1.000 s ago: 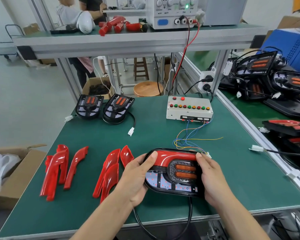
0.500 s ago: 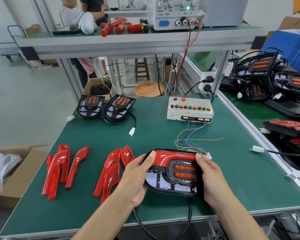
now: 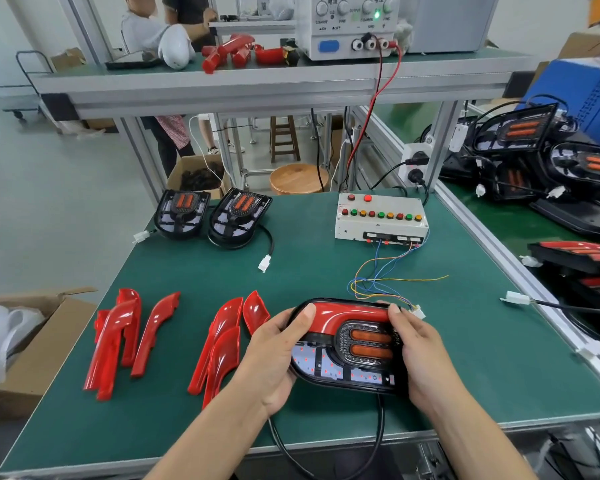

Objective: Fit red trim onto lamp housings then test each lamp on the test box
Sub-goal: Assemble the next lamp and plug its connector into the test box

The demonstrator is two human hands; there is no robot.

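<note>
Worktop: green mat worktop (image 3: 326,271) in a workshop; test box (image 3: 381,217) at the back, loose trims (image 3: 153,327) lying left.
Shelf: power supply (image 3: 354,26) above, more red parts beside it.
Boxes: carton (image 3: 32,348) at left holds white wrapping; another on the floor holds dark parts.
Lamp: lamp (image 3: 347,344) at the front edge, red trim on top.
Hands: left hand (image 3: 274,355) and right hand (image 3: 420,351) grip the lamp's ends, thumbs pressing the trim.
</note>
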